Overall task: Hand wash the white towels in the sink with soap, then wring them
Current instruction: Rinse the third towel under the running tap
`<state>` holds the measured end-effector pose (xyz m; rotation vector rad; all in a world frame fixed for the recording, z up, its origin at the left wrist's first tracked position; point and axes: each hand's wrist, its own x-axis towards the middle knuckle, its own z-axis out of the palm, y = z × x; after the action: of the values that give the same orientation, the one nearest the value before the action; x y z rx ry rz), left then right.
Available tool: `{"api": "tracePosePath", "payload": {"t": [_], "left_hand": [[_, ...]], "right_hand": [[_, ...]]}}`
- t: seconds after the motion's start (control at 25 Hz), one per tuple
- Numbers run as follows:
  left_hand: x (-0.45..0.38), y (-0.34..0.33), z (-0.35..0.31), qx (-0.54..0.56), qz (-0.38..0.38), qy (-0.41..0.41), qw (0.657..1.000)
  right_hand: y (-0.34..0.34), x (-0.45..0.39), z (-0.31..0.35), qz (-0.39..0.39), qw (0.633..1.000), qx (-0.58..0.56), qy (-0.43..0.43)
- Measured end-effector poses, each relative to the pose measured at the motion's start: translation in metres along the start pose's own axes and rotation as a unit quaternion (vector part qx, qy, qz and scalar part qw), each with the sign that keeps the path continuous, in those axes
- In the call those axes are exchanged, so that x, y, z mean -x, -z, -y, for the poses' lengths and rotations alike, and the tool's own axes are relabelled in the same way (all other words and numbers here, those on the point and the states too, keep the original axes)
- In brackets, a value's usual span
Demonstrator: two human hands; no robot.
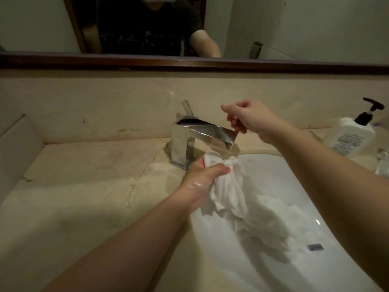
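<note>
the left hand (pixel 207 175) gripped a bunched white towel (pixel 233 186) under the faucet (pixel 202 133), its tail trailing into the sink (pixel 315 186). the right hand (pixel 248 119), loosely curled, held nothing (soapy-looking). washing seemed underway; wringing remained.

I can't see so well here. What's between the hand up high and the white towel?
In the head view, the shiny faucet spout lies between the raised right hand and the white towel, which the left hand grips.
</note>
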<state>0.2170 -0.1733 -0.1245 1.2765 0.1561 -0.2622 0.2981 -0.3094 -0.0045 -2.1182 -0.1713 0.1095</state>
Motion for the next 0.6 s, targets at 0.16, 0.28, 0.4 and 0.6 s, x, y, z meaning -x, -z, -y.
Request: {"api": "tracePosePath", "payload": {"t": [0.16,0.28,0.4,0.6], "left_hand": [[-0.001,0.001,0.002,-0.058,0.047,0.000,0.997],[0.000,-0.006,0.003,-0.061,0.057,0.003,0.997],[-0.002,-0.006,0.003,-0.043,0.065,-0.009,0.997],[0.000,-0.008,0.004,-0.055,0.104,0.000,0.993]], "right_hand": [[-0.014,-0.033,0.014,0.079,0.996,0.033,0.032],[-0.029,-0.048,0.015,0.108,0.992,0.054,0.044],[-0.039,-0.054,0.015,0.095,0.983,0.150,0.050],[-0.044,-0.060,0.003,0.083,0.975,0.200,0.053]]}}
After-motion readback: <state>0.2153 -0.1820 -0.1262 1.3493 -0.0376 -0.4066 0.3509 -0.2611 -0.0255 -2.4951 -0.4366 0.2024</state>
